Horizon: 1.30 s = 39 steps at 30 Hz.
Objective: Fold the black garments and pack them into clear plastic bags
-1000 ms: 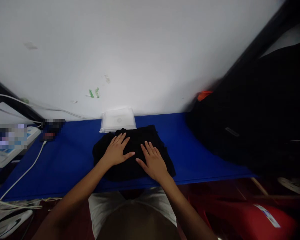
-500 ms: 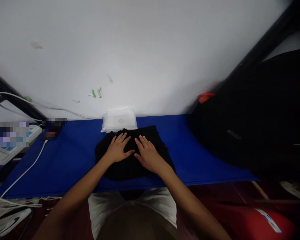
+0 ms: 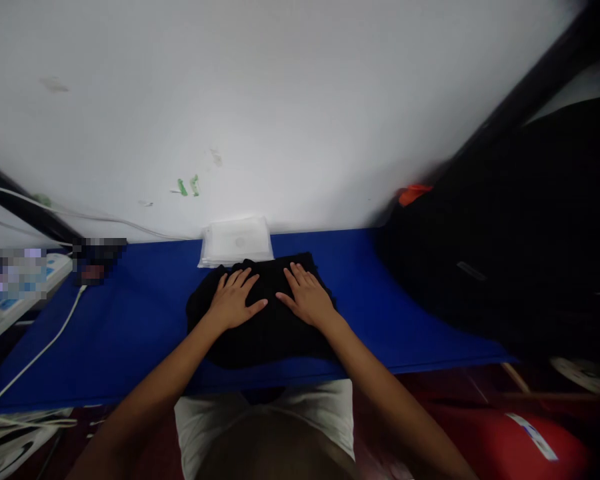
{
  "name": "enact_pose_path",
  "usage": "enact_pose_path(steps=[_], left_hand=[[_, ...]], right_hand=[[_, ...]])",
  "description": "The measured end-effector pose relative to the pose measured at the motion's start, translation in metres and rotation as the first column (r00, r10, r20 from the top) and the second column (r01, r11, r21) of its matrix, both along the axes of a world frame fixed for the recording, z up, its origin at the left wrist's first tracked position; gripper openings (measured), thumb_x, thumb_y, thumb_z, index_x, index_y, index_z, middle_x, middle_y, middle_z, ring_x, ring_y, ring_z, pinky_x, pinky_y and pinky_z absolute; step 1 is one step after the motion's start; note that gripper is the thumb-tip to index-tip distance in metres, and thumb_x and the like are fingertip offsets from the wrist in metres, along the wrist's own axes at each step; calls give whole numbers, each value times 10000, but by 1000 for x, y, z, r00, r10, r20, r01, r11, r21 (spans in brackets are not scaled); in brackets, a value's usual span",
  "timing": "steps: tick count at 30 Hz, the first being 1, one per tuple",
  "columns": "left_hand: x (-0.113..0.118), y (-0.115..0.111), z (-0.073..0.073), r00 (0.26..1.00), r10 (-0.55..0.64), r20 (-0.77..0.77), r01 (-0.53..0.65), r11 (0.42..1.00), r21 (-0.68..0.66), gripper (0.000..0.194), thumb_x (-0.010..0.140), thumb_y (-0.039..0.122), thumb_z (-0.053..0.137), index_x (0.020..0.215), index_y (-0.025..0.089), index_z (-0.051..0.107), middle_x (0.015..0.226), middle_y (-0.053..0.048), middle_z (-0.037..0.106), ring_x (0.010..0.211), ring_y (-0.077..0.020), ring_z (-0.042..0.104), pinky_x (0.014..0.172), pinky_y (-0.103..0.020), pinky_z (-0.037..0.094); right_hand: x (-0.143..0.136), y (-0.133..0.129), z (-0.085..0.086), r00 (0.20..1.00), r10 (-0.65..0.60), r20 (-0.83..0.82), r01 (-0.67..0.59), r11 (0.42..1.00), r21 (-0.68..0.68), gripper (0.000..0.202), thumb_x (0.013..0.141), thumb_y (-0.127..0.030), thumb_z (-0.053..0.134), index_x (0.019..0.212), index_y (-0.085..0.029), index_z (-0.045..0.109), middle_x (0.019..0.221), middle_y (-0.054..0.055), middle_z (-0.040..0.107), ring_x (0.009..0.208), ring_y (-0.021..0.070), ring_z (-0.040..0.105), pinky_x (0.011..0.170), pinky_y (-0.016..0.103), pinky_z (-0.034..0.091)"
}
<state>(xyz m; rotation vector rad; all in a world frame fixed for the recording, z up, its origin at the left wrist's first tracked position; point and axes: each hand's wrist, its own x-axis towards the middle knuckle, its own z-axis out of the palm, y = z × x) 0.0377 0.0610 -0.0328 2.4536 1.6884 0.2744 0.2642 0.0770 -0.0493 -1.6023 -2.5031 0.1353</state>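
Note:
A black cloth item, bunched with an uneven outline, lies on the blue table surface in front of me. My left hand rests flat on its left part, fingers spread and pointing away from me. On the right part lies my right hand, palm down, with the thumb pointing toward the left hand. The two hands are apart, with black fabric showing between them. Just behind the cloth, against the wall, is a stack of clear and white plastic packets.
At the left are a white power strip, a dark device and a white cable. A large black mass covers the right end, with an orange piece behind it. A red object sits below the table.
My right hand has slid to the right across the cloth, widening the gap between the hands. My left hand stays in nearly the same place. The view has shifted slightly.

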Motion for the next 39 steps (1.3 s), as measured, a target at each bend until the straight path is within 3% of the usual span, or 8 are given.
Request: enact_pose_path(steps=[6,14,39], left_hand=[[-2,0,-1,1000,-3,17,4,1000,-17,657,911,617,452,1455,250,423,1565,-79,357,1438,-316,308,1169,-562,223],[-5,1,-4,999,-3,47,5,1000,-26,650,915,615,448,1456,256,417,1569,-76,349,1443,-304,304,1166,-558,220],[-7,3,-2,996,-5,91,12,998,-70,621,919,592,484,1431,241,445,1564,-79,358,1449,-304,290,1169,-554,214]], right_hand=[[10,4,-4,997,-15,-79,17,999,30,719,981,-573,339,1498,-74,339,1576,191,283,1481,293,212,1179,479,257],[16,7,-1,994,-65,-90,63,998,-29,687,985,-549,340,1506,-102,331,1586,162,268,1486,267,201,1187,486,237],[26,9,-8,979,3,-203,-7,1000,-19,630,964,-523,424,1468,-146,413,1558,150,340,1466,285,261,1179,518,257]])
